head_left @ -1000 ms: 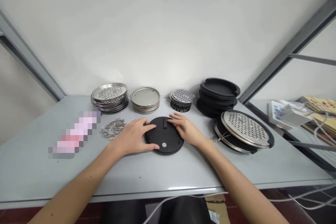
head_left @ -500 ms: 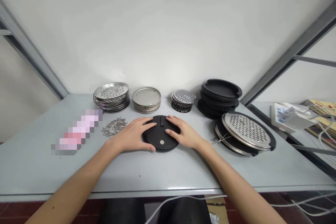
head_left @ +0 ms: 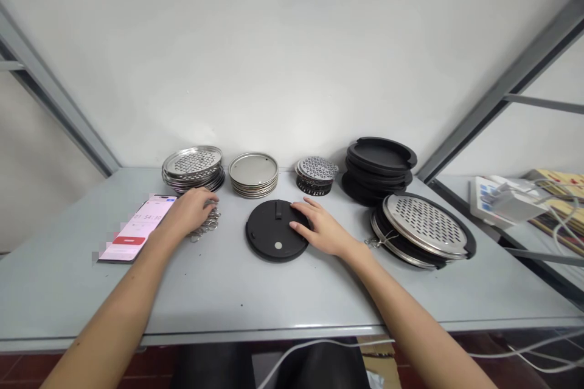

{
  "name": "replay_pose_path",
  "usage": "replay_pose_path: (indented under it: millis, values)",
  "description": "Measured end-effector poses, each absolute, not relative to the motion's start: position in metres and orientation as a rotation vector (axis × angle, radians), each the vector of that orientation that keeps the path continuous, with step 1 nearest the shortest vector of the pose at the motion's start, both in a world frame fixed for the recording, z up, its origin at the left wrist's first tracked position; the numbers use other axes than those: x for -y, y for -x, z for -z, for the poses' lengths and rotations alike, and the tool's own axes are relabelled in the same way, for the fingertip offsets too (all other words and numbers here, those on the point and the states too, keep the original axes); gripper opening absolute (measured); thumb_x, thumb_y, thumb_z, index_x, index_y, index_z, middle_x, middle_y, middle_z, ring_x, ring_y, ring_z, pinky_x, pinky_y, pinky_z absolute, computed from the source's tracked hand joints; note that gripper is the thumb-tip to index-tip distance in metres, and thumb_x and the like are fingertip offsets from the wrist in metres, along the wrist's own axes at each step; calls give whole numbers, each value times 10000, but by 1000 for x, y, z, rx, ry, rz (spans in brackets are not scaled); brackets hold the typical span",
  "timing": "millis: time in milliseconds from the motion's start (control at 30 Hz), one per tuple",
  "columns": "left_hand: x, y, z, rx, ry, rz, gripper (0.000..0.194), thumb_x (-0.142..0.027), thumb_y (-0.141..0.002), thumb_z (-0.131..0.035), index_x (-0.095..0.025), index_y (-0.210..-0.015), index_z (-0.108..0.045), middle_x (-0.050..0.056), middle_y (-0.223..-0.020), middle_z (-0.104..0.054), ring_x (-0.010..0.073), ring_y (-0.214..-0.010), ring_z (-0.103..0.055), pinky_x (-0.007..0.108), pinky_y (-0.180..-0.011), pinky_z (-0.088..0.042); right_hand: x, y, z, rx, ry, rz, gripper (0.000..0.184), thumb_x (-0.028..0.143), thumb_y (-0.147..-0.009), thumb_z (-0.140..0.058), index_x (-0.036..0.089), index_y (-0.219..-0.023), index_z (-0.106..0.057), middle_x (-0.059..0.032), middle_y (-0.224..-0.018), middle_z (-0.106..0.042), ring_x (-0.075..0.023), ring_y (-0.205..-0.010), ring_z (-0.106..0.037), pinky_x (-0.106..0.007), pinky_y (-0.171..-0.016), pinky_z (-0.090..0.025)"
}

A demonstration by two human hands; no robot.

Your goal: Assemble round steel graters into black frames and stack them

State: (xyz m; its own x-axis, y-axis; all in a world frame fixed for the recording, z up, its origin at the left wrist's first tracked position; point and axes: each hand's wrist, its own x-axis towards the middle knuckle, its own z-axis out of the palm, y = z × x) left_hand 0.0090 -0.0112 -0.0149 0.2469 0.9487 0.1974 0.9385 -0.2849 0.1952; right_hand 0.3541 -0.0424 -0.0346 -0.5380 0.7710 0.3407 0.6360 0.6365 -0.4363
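Observation:
A round black disc (head_left: 277, 230) lies flat at the middle of the table, with a short dark strap near its far edge and a small pale dot near its close edge. My right hand (head_left: 322, 228) rests on the disc's right rim, fingers apart and thumb spread. Over a pile of metal rings and clips (head_left: 210, 222) reaches my left hand (head_left: 194, 209), its fingers bent but apart, covering much of the pile. The thumb is hidden, and no item shows in its grasp.
A phone (head_left: 132, 234) lies left of my forearm. Along the wall stand perforated metal discs (head_left: 194, 161), plain metal plates (head_left: 253, 170), small grater discs (head_left: 318, 168) and black trays (head_left: 382, 155). Assembled grater discs (head_left: 426, 225) lie at right, near a power strip (head_left: 488, 203).
My left hand has left the black disc and moved left to the pile of metal rings. My right hand stays on the disc's edge.

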Motion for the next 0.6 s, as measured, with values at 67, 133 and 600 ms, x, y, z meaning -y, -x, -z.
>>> replay_pose_path:
  millis: [67,133,600]
  values:
    - [9,-4,17,-1863,-2468,-370,244,-256,-799,-498,-213,-890,-721,85,-1043,-695,300,-997,-614,391,-864,-465,43,-354,35,2348,1111,-355,478,428,-914,-480,167,-1313,-505,-116,-1305,-572,-305,-1321,-407,-524,-1097,-350]
    - [8,-2,17,-1865,-2473,-342,246,-250,-803,-488,-219,-869,-722,81,-1029,-699,301,-985,-617,391,-852,-467,43,-353,36,2347,1123,-363,481,432,-913,-478,164,-1312,-506,-114,-1310,-568,-308,-1325,-400,-519,-1091,-358]
    - [11,1,17,-1874,-2381,-355,173,-293,-784,-543,-237,-794,-707,68,-954,-716,277,-913,-644,343,-761,-476,42,-354,38,2359,1147,-381,492,435,-922,-456,163,-1331,-481,-126,-1312,-560,-306,-1273,-451,-505,-1070,-371]
